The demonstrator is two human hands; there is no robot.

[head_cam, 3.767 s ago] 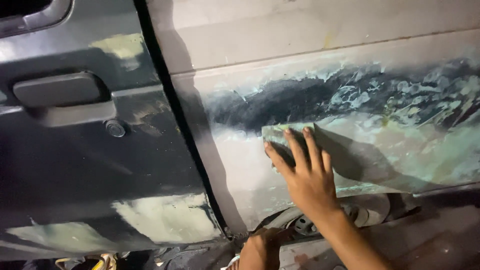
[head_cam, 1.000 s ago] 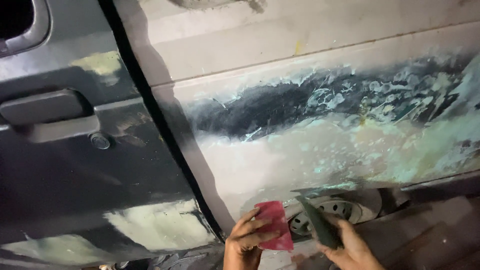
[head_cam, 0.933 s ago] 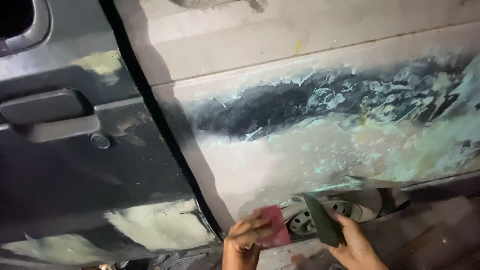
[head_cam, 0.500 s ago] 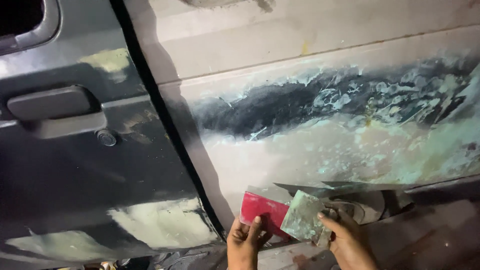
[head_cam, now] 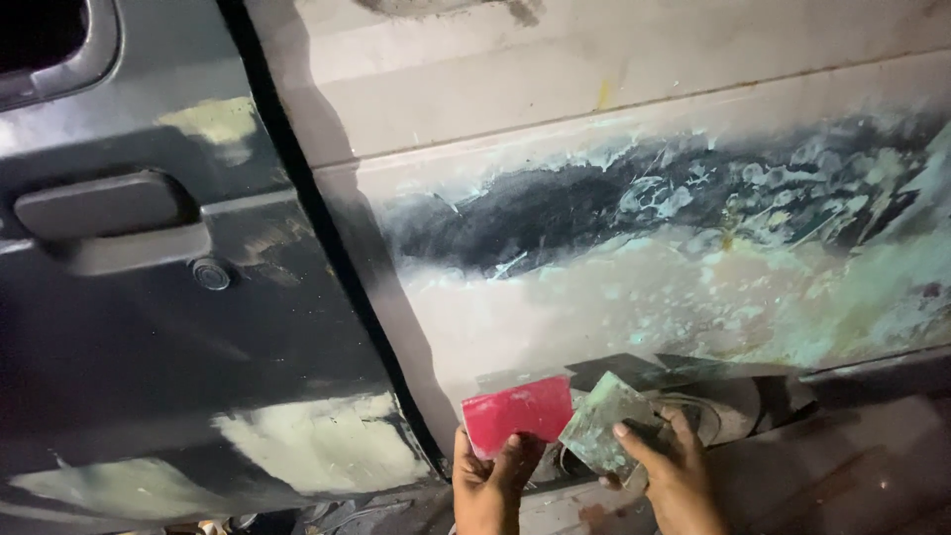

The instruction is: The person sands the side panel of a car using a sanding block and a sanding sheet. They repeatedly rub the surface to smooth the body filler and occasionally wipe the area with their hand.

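Head view, low against a vehicle's side. The left hand (head_cam: 487, 485) grips a red spreader card (head_cam: 517, 410) by its lower edge, fingers closed on it, long axis near horizontal. The right hand (head_cam: 672, 474) pinches a filler-smeared grey-green spreader (head_cam: 606, 432), tilted, its corner just beside the red card's right end. Both tools lie directly above the fingers, in front of the wheel (head_cam: 713, 411) and under the lower edge of the pale body panel (head_cam: 634, 307), patched with greenish filler and a dark sanded band. Left of the seam: dark door (head_cam: 168, 376), door handle (head_cam: 104, 208). Dim surroundings.
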